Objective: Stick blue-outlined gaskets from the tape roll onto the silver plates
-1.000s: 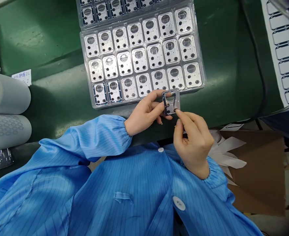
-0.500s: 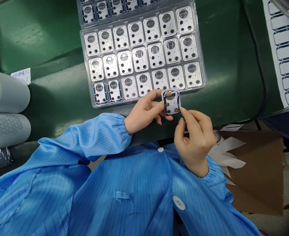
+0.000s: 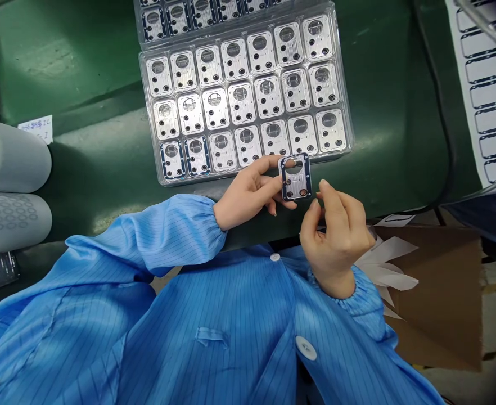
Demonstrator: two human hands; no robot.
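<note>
My left hand grips a small silver metal plate by its left side, between thumb and fingers. A dark blue border strip with small holes lies along the plate's edges, around a large round opening. Just right of the plate, my right hand is raised with fingers curled, thumb and forefinger tips apart, and nothing visible between them. Behind the hands is a clear plastic tray holding rows of similar plates. Two plates at its near left carry blue borders; the others there look plain.
Another tray section of blue-bordered plates adjoins at the back. White rolls stand left beside a handwritten label. At right are a black cable, a sheet of dark-outlined strips, and a cardboard box with white paper pieces.
My right hand has drawn slightly away from the plate's lower right corner. The blue border, curved inward along the right side before, now runs straight along that edge. My left hand keeps its hold.
</note>
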